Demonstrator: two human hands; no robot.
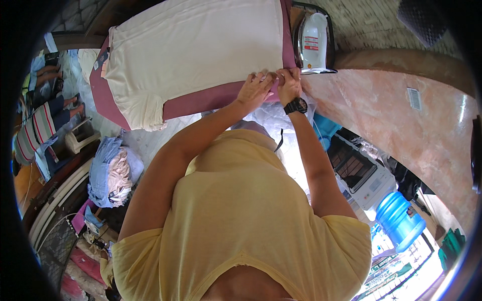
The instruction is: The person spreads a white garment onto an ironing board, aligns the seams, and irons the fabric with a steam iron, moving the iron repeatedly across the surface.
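A cream garment (201,50) lies spread over a maroon-covered ironing board (201,100), its left end gathered in loose folds over the near edge. My left hand (257,89) is at the garment's near right corner, fingers bent and pinching the cloth edge. Right beside it, almost touching, my right hand (288,85) has its fingers closed on the same corner, with a black watch on the wrist. The fingertips partly hide the cloth between them. Just beyond my right hand, a white clothes iron (314,42) rests on a dark-rimmed stand at the board's right end.
A pinkish wall (381,100) curves along the right. Bundled clothes (113,170) sit at left, near a beige stool (82,135). Several people's legs (55,105) show at far left. A blue water jug (400,220) and a white appliance (369,180) are at right.
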